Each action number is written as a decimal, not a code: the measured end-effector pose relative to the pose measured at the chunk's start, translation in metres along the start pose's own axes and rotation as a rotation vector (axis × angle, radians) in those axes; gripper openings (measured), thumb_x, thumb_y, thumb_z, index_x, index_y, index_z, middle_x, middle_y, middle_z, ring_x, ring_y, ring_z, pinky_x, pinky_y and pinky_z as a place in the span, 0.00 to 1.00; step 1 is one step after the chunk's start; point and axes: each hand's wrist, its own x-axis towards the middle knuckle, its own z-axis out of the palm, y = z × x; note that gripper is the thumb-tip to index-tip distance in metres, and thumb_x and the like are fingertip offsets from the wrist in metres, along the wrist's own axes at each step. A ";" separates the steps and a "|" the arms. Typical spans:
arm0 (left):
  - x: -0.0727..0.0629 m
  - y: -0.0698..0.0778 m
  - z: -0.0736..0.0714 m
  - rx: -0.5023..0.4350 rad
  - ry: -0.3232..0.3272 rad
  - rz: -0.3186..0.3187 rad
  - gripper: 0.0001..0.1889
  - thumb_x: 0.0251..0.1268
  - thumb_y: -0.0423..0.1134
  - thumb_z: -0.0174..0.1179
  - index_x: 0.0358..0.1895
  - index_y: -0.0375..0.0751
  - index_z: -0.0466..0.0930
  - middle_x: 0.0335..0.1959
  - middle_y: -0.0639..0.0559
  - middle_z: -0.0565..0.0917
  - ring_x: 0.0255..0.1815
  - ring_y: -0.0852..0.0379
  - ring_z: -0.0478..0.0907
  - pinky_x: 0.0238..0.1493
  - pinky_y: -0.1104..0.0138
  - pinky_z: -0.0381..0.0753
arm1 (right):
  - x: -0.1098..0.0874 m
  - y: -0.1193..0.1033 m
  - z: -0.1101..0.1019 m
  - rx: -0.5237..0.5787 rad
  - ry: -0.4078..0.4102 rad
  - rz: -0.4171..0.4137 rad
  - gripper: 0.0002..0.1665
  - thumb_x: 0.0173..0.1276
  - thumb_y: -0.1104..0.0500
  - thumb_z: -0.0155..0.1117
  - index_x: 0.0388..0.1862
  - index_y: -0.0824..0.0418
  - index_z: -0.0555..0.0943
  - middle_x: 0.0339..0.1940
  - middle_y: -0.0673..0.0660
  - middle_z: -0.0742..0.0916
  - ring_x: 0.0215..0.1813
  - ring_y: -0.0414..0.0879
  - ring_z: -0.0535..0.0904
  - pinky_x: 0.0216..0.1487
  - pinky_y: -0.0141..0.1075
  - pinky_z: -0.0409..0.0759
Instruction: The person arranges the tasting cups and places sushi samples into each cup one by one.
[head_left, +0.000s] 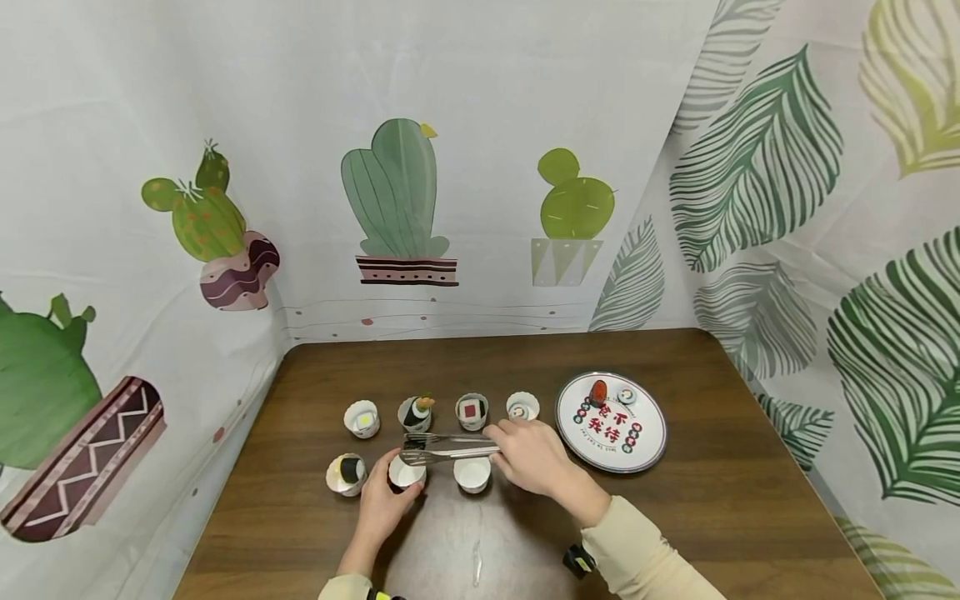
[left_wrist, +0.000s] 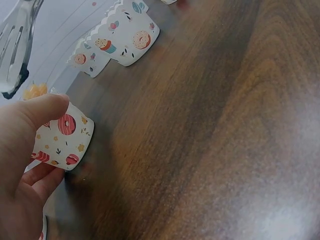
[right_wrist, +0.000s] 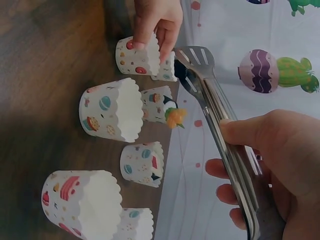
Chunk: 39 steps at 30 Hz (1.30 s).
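In the head view my left hand (head_left: 382,500) holds a white paper baking cup (head_left: 407,474) by its sides. The left wrist view shows the thumb at this cup's (left_wrist: 67,132) printed wall. My right hand (head_left: 531,457) grips metal tongs (head_left: 457,452), whose slotted tips reach left, above the held cup. A dark patch shows at the tips in the right wrist view; I cannot tell if it is a gripped piece. Behind the tongs stands a cup with a black-and-white toy sushi piece (head_left: 416,408) topped in orange. Another front-row cup (head_left: 472,477) shows a white inside.
Other cups hold a yellow-and-black piece (head_left: 349,470), a yellow-centred piece (head_left: 364,420), a red-centred square (head_left: 471,411) and a round roll (head_left: 519,411). A round white plate (head_left: 645,437) at the right carries a red-topped piece (head_left: 597,392) and a small roll (head_left: 626,396).
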 end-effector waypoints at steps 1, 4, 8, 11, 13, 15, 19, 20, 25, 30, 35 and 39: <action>0.000 0.000 0.000 0.003 0.000 0.001 0.36 0.40 0.37 0.72 0.58 0.36 0.70 0.51 0.41 0.77 0.50 0.46 0.75 0.47 0.53 0.72 | 0.000 -0.001 0.001 -0.005 0.001 -0.002 0.16 0.52 0.50 0.67 0.41 0.51 0.79 0.30 0.46 0.82 0.33 0.44 0.78 0.28 0.35 0.75; 0.001 -0.001 0.000 0.010 0.000 -0.001 0.35 0.40 0.37 0.72 0.58 0.36 0.70 0.51 0.42 0.78 0.51 0.46 0.75 0.48 0.53 0.72 | 0.000 -0.002 0.006 -0.014 -0.001 -0.008 0.17 0.52 0.49 0.66 0.41 0.50 0.79 0.28 0.46 0.82 0.32 0.44 0.77 0.28 0.35 0.74; 0.001 -0.001 0.001 0.005 -0.002 -0.005 0.35 0.41 0.37 0.72 0.58 0.37 0.70 0.52 0.41 0.77 0.53 0.45 0.74 0.51 0.52 0.71 | -0.001 -0.005 0.010 -0.013 -0.010 -0.015 0.18 0.52 0.48 0.66 0.42 0.49 0.79 0.28 0.45 0.81 0.31 0.43 0.76 0.31 0.35 0.74; 0.001 0.000 0.001 -0.001 0.000 -0.004 0.35 0.41 0.38 0.72 0.58 0.37 0.70 0.52 0.40 0.77 0.54 0.44 0.74 0.51 0.52 0.71 | -0.001 -0.006 0.012 -0.007 -0.009 -0.018 0.18 0.52 0.49 0.67 0.42 0.49 0.79 0.28 0.45 0.82 0.31 0.43 0.77 0.33 0.35 0.74; 0.001 0.000 0.001 0.002 0.003 -0.003 0.35 0.40 0.38 0.73 0.57 0.36 0.70 0.52 0.40 0.77 0.54 0.44 0.74 0.52 0.52 0.71 | 0.000 -0.008 0.013 -0.009 -0.010 -0.019 0.18 0.52 0.49 0.67 0.42 0.49 0.79 0.29 0.45 0.82 0.31 0.43 0.77 0.33 0.35 0.74; 0.001 0.000 0.001 0.009 0.008 -0.002 0.35 0.40 0.38 0.73 0.57 0.35 0.70 0.52 0.39 0.77 0.53 0.43 0.74 0.51 0.51 0.71 | 0.000 -0.009 0.014 -0.009 -0.015 -0.020 0.18 0.52 0.49 0.66 0.42 0.49 0.79 0.29 0.45 0.82 0.31 0.43 0.77 0.33 0.35 0.74; 0.001 0.000 0.000 0.021 0.006 0.000 0.35 0.41 0.38 0.72 0.56 0.32 0.69 0.51 0.37 0.77 0.52 0.41 0.74 0.51 0.51 0.71 | 0.001 -0.013 0.015 -0.011 -0.031 -0.023 0.17 0.52 0.49 0.67 0.42 0.49 0.79 0.30 0.45 0.82 0.31 0.43 0.77 0.30 0.35 0.74; 0.002 0.000 0.000 0.024 0.003 -0.001 0.35 0.41 0.38 0.72 0.56 0.31 0.69 0.50 0.37 0.77 0.52 0.41 0.75 0.51 0.51 0.71 | 0.002 -0.014 0.015 -0.012 -0.036 -0.023 0.17 0.52 0.49 0.67 0.42 0.49 0.78 0.31 0.45 0.82 0.31 0.43 0.77 0.29 0.35 0.74; 0.002 -0.001 0.000 0.029 -0.011 -0.002 0.34 0.42 0.38 0.71 0.56 0.31 0.69 0.49 0.38 0.78 0.49 0.43 0.76 0.49 0.52 0.72 | 0.001 -0.017 0.016 -0.020 -0.045 -0.029 0.17 0.53 0.48 0.67 0.42 0.49 0.78 0.31 0.45 0.82 0.31 0.43 0.77 0.28 0.34 0.73; 0.001 -0.002 0.001 0.028 0.000 0.010 0.34 0.41 0.38 0.72 0.56 0.34 0.70 0.48 0.39 0.78 0.49 0.44 0.76 0.48 0.52 0.71 | -0.001 -0.018 0.019 -0.035 -0.044 -0.029 0.17 0.53 0.48 0.66 0.42 0.49 0.78 0.31 0.45 0.82 0.31 0.43 0.77 0.28 0.33 0.72; 0.000 -0.001 0.000 0.026 0.005 0.008 0.35 0.41 0.37 0.72 0.56 0.32 0.69 0.49 0.38 0.78 0.50 0.42 0.75 0.50 0.51 0.71 | -0.002 -0.017 0.022 -0.031 -0.043 -0.021 0.19 0.53 0.47 0.66 0.43 0.49 0.78 0.32 0.46 0.82 0.32 0.43 0.77 0.28 0.34 0.72; 0.000 -0.001 0.000 0.025 -0.004 -0.004 0.35 0.41 0.36 0.71 0.57 0.31 0.69 0.50 0.37 0.77 0.51 0.41 0.75 0.51 0.51 0.71 | -0.003 -0.017 0.023 -0.021 -0.047 -0.020 0.20 0.53 0.46 0.66 0.44 0.50 0.78 0.32 0.46 0.82 0.32 0.44 0.77 0.29 0.34 0.73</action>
